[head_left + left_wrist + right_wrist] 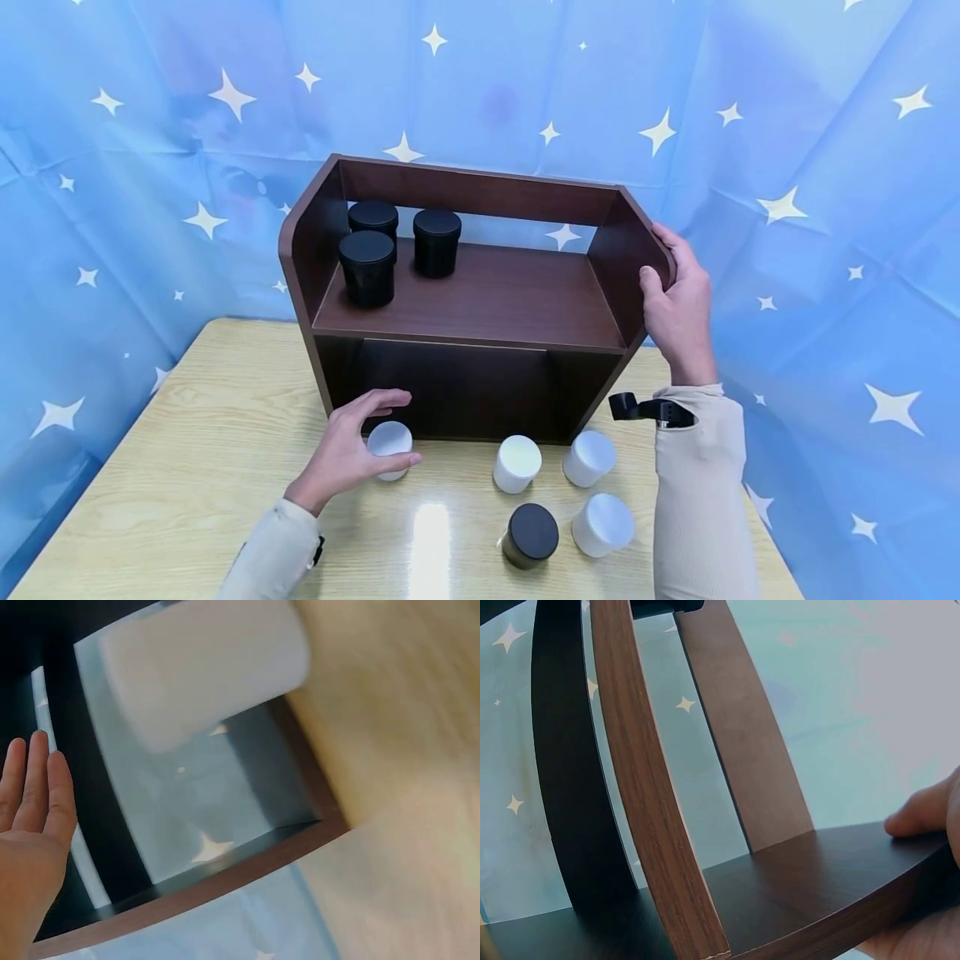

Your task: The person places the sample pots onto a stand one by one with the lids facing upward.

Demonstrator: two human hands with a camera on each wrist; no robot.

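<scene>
Near the lower front of a dark brown two-tier shelf [517,296], my left hand [341,458] is spread around a white lidded jar [390,438]. Its thumb crosses in front of the jar. In the left wrist view the visible fingers [36,784] are straight and apart from the blurred white jar [206,664]. My right hand [682,312] grips the edge of the shelf's right side panel, with the thumb [922,814] on the inner face. Three black jars stand on the upper tier at the left: a front one [369,279], a rear one [373,215] and another [437,250] beside them.
Right of the left hand, white jars [517,463] [588,458] [603,525] and a black jar [531,536] stand on the light wooden table [217,450]. A blue star-patterned curtain [495,92] hangs behind and at both sides.
</scene>
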